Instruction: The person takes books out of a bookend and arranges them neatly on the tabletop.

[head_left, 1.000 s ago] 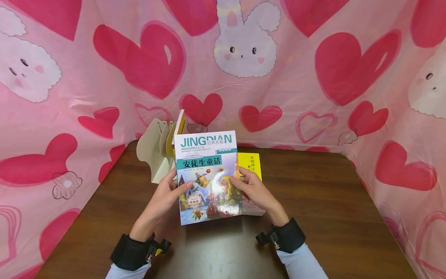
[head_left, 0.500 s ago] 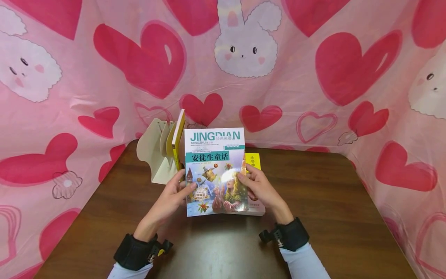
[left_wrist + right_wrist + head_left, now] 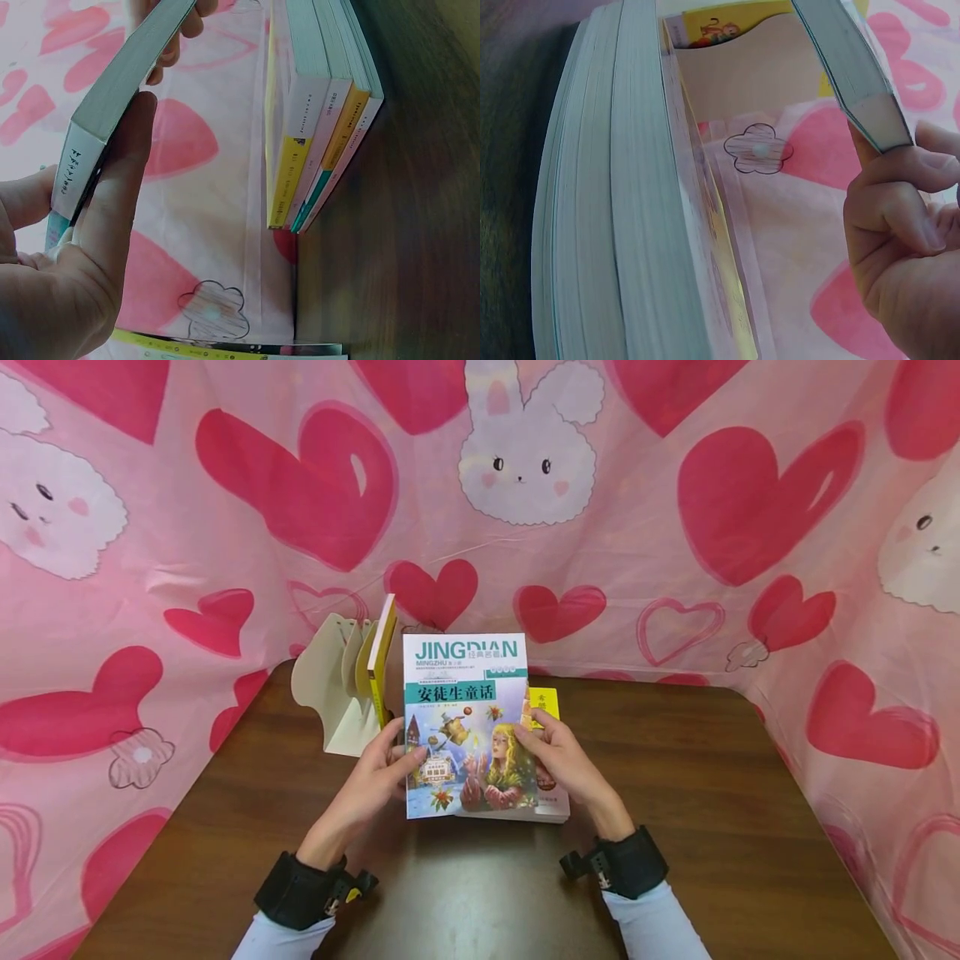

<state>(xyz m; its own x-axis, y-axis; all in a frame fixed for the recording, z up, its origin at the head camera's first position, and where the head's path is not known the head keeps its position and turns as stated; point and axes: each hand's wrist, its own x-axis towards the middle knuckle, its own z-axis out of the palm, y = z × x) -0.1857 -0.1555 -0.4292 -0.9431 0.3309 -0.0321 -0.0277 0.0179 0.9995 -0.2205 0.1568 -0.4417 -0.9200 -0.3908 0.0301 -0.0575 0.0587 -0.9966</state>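
A paperback book with a teal title band and a fairy-tale picture is held up, cover toward the head camera. My left hand grips its left edge, thumb on the cover and fingers behind. At the right edge, my right hand pinches it the same way. Below and behind it lies a stack of books, yellow on top and mostly hidden in the head view. The left wrist view shows the held book's spine apart from the stacked books. Page edges of the stack fill the right wrist view's left side.
A cream book rack stands at the back left of the brown wooden table. One yellow-spined book stands upright at its right side. A pink curtain with hearts and rabbits hangs behind the table.
Both hands have shifted the held book slightly right and away from me, and its slight tilt has straightened. It covers more of the yellow book on the stack.
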